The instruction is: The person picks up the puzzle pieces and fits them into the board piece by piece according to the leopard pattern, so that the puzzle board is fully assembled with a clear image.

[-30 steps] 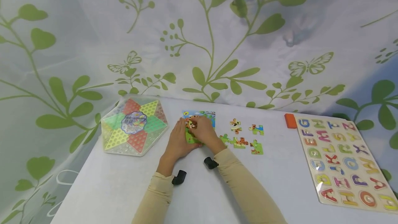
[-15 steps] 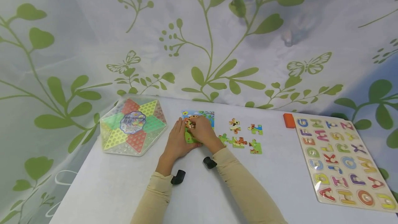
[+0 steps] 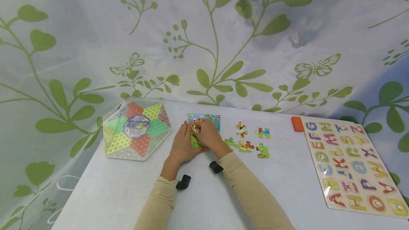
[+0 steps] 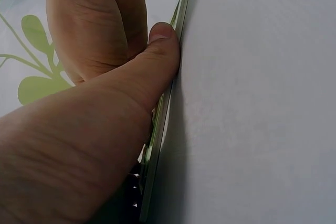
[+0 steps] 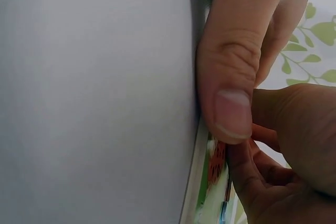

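My left hand (image 3: 182, 143) lies along the left side of a square jigsaw puzzle board (image 3: 213, 115) with straight fingers. Its thumb (image 4: 160, 40) presses the board's near edge in the left wrist view. Over the board, my right hand (image 3: 211, 136) has curled fingertips pinching a spotted animal-face puzzle piece (image 3: 197, 128). In the right wrist view the right hand (image 5: 299, 150) bends its fingers close beside the left thumb (image 5: 231, 103). Much of the board's picture, blue above and green below, is hidden under both hands.
Several loose puzzle pieces lie right of the board, including a dog-face piece (image 3: 241, 129) and a green corner piece (image 3: 263, 151). A hexagonal Chinese checkers set (image 3: 156, 129) sits at left. An alphabet board (image 3: 348, 157) and an orange block (image 3: 297, 124) are at right. A patterned curtain (image 3: 230, 45) stands behind.
Both hands stay in place at the board, and the loose pieces have not moved. The head view has shifted very slightly.
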Demonstrator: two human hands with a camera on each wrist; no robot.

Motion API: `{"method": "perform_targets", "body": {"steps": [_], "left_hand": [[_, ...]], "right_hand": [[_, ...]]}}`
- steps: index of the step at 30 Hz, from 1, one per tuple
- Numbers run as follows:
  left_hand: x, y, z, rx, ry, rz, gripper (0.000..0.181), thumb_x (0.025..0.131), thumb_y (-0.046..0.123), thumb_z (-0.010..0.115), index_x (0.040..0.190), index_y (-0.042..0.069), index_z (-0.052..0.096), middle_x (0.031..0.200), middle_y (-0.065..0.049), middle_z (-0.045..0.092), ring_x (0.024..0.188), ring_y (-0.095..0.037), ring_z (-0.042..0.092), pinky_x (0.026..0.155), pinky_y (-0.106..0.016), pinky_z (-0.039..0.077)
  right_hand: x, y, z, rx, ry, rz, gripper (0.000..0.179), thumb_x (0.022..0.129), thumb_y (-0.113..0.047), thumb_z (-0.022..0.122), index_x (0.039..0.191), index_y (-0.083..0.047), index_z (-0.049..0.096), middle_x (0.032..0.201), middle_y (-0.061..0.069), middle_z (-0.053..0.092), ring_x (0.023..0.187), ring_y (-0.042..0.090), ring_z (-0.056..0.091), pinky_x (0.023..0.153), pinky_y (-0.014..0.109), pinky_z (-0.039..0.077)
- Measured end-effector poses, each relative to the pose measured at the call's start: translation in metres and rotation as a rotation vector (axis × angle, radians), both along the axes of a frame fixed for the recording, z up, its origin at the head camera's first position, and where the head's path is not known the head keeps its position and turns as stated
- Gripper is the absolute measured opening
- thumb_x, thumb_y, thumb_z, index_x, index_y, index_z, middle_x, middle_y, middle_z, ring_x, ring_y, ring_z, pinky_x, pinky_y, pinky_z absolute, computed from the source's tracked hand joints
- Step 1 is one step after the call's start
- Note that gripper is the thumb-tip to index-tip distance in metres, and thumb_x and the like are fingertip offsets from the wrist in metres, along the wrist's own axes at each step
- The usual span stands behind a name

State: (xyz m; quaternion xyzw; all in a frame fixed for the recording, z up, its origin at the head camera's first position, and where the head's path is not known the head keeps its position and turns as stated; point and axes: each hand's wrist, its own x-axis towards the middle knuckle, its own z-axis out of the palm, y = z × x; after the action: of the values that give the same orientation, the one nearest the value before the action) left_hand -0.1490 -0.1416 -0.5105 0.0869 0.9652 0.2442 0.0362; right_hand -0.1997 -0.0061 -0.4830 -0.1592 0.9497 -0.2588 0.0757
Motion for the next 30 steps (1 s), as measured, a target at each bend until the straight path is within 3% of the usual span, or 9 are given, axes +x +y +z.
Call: {"method": "perform_targets", "body": {"steps": [7,11,15,22,27,30], "left_hand": [[0.002,0.000,0.004,-0.014,0.000,-0.001,0.120,0.082,0.061,0.078,0.160,-0.008,0.018,0.169,-0.027,0.014,0.158,-0.041,0.016,0.127,-0.053,0.024],[0.001,-0.001,0.002,-0.030,-0.008,0.000,0.121,0.082,0.063,0.077,0.161,-0.006,0.016,0.170,-0.026,0.012,0.158,-0.040,0.015,0.128,-0.053,0.023],[0.001,0.000,0.001,-0.031,-0.009,-0.002,0.120,0.084,0.064,0.075,0.161,-0.005,0.014,0.170,-0.025,0.011,0.158,-0.040,0.014,0.128,-0.053,0.022],[0.000,0.003,0.004,-0.006,-0.025,0.007,0.119,0.084,0.062,0.074,0.162,-0.005,0.013,0.170,-0.025,0.010,0.159,-0.040,0.013,0.128,-0.053,0.021],[0.001,0.003,0.003,-0.001,-0.044,0.007,0.119,0.085,0.062,0.074,0.162,-0.004,0.011,0.171,-0.024,0.007,0.159,-0.040,0.011,0.129,-0.052,0.020],[0.001,0.002,0.002,-0.016,-0.034,0.008,0.119,0.085,0.062,0.074,0.162,-0.004,0.011,0.171,-0.024,0.007,0.159,-0.040,0.012,0.129,-0.052,0.020]], "right_hand": [[0.001,0.003,-0.002,-0.016,0.011,0.021,0.043,0.096,-0.023,0.073,0.135,-0.004,0.066,0.139,0.020,0.061,0.133,0.035,0.055,0.113,0.047,0.047],[0.003,0.008,-0.004,-0.085,-0.006,0.038,0.043,0.096,-0.020,0.072,0.136,-0.005,0.066,0.133,0.017,0.062,0.114,0.029,0.063,0.097,0.043,0.055],[0.005,0.025,0.001,-0.149,-0.017,0.033,0.045,0.094,-0.022,0.074,0.136,-0.007,0.066,0.124,0.014,0.065,0.097,0.024,0.064,0.085,0.041,0.056],[0.003,0.098,0.014,-0.197,-0.056,-0.097,0.051,0.096,-0.025,0.073,0.142,-0.008,0.061,0.131,0.016,0.062,0.114,0.032,0.064,0.092,0.047,0.057],[0.003,0.154,0.021,-0.107,-0.098,-0.209,0.062,0.094,-0.029,0.075,0.147,-0.004,0.054,0.140,0.022,0.054,0.118,0.037,0.058,0.094,0.051,0.053],[0.004,0.170,0.022,-0.041,-0.119,-0.212,0.067,0.091,-0.032,0.078,0.145,0.000,0.055,0.143,0.026,0.050,0.124,0.042,0.054,0.102,0.056,0.049]]}}
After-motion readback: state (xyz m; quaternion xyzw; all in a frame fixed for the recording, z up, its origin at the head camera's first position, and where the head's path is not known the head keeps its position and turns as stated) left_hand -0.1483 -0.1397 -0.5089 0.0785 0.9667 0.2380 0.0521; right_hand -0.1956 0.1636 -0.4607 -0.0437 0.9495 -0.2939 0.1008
